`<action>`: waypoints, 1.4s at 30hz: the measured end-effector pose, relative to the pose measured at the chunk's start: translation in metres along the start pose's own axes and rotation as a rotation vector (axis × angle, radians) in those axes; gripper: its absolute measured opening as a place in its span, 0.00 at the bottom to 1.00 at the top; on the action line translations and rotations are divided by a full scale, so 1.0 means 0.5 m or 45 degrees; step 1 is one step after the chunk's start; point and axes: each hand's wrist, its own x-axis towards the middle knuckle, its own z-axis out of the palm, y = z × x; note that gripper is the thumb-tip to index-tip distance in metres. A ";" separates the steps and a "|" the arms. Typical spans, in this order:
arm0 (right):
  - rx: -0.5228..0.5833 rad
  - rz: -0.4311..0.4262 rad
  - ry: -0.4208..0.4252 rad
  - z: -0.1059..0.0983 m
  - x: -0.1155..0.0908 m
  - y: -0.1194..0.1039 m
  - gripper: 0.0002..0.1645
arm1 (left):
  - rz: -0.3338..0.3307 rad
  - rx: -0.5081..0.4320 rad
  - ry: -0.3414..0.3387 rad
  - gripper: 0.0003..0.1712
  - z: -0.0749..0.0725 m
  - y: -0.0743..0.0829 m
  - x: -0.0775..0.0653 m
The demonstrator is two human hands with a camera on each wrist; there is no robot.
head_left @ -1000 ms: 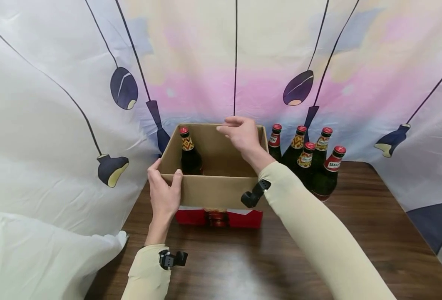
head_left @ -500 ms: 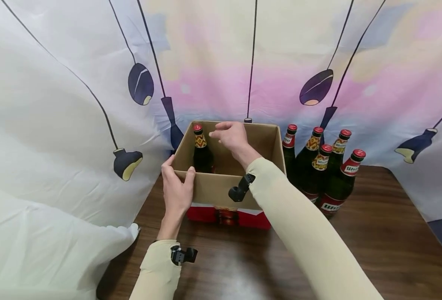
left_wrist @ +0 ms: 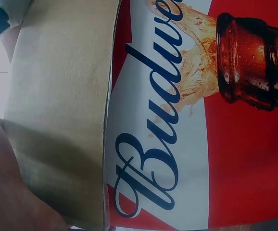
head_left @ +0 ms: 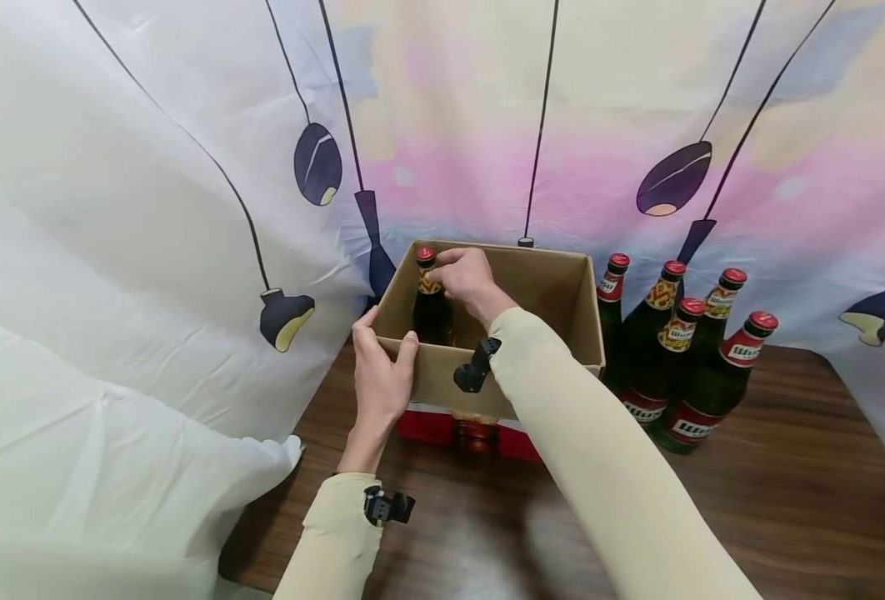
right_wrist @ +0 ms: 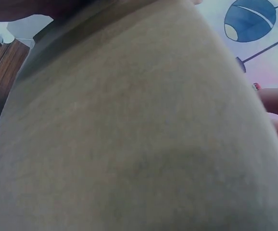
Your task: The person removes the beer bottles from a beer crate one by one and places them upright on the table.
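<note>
A beer bottle [head_left: 432, 317] with a red cap and patterned neck label stands inside the cardboard box [head_left: 517, 383], at its left end. My right hand [head_left: 468, 279] reaches over the front flap and pinches the neck, thumb in front; the fingertips behind are partly hidden. My left hand [head_left: 382, 375] grips the box's front left corner, thumb over the flap's top edge. In the left wrist view the box front [left_wrist: 163, 115] is red and white with Budweiser lettering. The raised flap [right_wrist: 129, 120] fills most of the right wrist view.
Several green Wusu beer bottles [head_left: 701, 392] stand close together right of the box on the brown wooden table [head_left: 810, 467]. A printed curtain [head_left: 487, 108] hangs behind. White cloth [head_left: 127, 467] drapes down at the left.
My right hand has moved left across the inside of the box to the bottle's neck. My left hand keeps its hold on the corner. The head view has swung left.
</note>
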 end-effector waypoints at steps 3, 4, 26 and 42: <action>-0.024 0.002 -0.041 0.001 0.003 0.001 0.29 | 0.009 0.004 -0.009 0.41 0.003 0.002 0.000; -0.036 0.005 -0.057 0.001 0.004 0.002 0.30 | 0.012 0.004 -0.012 0.41 0.004 0.003 0.000; -0.515 -0.244 -0.220 0.034 -0.015 0.011 0.24 | -0.009 0.008 -0.019 0.41 -0.006 -0.002 -0.006; -0.454 -0.159 -0.037 0.027 -0.037 0.012 0.23 | -0.004 0.042 0.015 0.42 -0.004 -0.001 -0.003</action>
